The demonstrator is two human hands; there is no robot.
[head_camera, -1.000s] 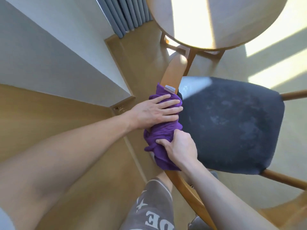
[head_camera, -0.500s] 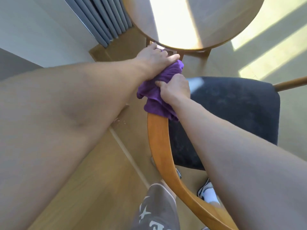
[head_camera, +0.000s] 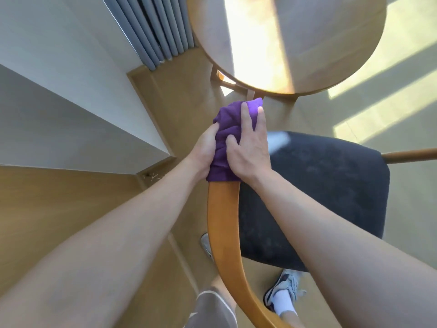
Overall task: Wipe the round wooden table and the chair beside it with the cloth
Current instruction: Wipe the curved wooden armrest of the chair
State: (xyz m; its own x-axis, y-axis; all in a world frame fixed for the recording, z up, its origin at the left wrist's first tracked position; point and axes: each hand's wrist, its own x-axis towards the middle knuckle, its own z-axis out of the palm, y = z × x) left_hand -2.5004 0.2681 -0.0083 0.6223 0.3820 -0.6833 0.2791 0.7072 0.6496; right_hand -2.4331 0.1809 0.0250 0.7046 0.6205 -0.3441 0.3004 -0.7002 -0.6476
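A purple cloth (head_camera: 224, 140) is wrapped over the far end of the chair's curved wooden backrest (head_camera: 222, 221), just short of the round wooden table (head_camera: 331, 43). My left hand (head_camera: 204, 147) grips the cloth from its left side, thumb curled onto it and fingers hidden underneath. My right hand (head_camera: 251, 143) lies on top of the cloth with straight fingers pointing toward the table and the thumb pressed into a fold. The chair's dark cushioned seat (head_camera: 319, 197) is to the right of the backrest.
A white wall (head_camera: 59, 91) and grey curtain folds (head_camera: 156, 27) stand at the left and back. Wooden floor lies below, with sunlit stripes at the right. My legs and a sneaker (head_camera: 283, 290) are under the backrest. A wooden chair arm (head_camera: 411, 155) juts out at the right.
My left hand has slipped from the top of the cloth to its left side. My right hand has opened out flat over the cloth. The cloth stays at the backrest's far end.
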